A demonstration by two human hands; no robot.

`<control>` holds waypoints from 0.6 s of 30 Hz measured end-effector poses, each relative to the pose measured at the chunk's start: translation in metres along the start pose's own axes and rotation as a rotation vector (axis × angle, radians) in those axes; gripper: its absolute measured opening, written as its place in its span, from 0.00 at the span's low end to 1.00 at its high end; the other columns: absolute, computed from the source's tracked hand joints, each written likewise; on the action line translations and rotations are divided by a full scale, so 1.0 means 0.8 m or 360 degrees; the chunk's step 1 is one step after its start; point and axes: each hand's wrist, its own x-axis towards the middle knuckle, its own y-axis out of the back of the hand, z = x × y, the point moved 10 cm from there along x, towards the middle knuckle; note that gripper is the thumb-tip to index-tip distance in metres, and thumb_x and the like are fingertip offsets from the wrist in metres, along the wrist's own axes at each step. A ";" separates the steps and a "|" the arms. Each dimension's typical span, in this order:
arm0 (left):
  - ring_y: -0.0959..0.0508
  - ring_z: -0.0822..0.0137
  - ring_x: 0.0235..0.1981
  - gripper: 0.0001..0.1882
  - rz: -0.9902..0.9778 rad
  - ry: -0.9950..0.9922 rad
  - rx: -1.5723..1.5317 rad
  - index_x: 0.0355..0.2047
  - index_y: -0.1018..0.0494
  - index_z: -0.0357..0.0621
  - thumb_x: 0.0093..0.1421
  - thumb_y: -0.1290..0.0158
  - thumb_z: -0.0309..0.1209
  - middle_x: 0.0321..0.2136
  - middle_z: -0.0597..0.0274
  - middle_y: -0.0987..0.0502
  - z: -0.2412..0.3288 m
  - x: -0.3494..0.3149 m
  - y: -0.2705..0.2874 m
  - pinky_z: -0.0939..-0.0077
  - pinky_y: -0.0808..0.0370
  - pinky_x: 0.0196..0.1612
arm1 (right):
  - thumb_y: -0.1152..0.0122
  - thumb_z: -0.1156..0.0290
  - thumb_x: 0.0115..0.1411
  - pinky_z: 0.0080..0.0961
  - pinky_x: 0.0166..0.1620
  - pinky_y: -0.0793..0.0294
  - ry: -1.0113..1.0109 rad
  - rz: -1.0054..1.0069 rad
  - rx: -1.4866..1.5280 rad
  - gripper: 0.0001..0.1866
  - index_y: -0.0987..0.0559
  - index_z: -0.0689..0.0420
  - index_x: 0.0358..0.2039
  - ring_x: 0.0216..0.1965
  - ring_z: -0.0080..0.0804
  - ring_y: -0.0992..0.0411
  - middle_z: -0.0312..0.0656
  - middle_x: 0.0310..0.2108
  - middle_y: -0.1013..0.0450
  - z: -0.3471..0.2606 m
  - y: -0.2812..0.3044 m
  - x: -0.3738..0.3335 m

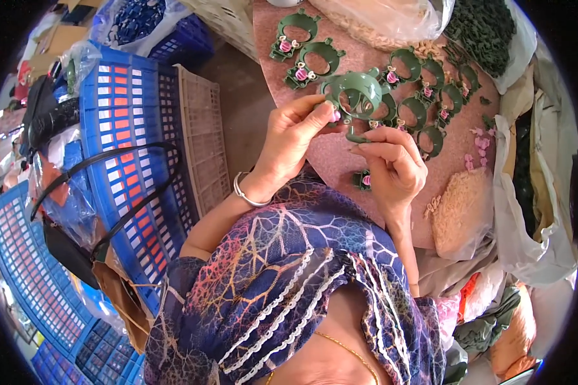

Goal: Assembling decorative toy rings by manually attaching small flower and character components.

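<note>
My left hand (pixel 288 136) is closed on a glossy green plastic ring-shaped part (pixel 368 83), held up over the table. By the thumb a small pink piece (pixel 334 116) shows on that part. Just below the ring, the fingertips of my right hand (pixel 397 168) pinch a small curved green plastic piece (pixel 354 136). The two hands are close together but apart. Similar green ring parts with pink and cream pieces lie beyond them, one of them an upper-left ring part (pixel 321 56). A smaller green piece with pink (pixel 363 179) rests near the table's front edge, partly behind my right hand.
The pinkish round-edged table (pixel 331 154) carries loose pink pieces (pixel 480 144) and a bag of cream pieces (pixel 459 215) at right. Dark green parts (pixel 481 32) fill a bag at far right. Blue crates (pixel 96 83) stand on the left, with a black strap (pixel 103 154) across one.
</note>
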 end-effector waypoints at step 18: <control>0.30 0.83 0.28 0.15 0.0044 -0.0247 0.0762 0.45 0.24 0.34 0.59 0.41 0.29 0.28 0.71 0.23 0.024 -0.014 -0.012 0.88 0.33 0.30 | 0.33 0.85 0.45 0.17 0.26 0.30 -0.0410 0.0129 0.0132 0.09 0.20 0.58 0.25 0.26 0.23 0.26 0.39 0.31 0.22 0.034 0.002 -0.012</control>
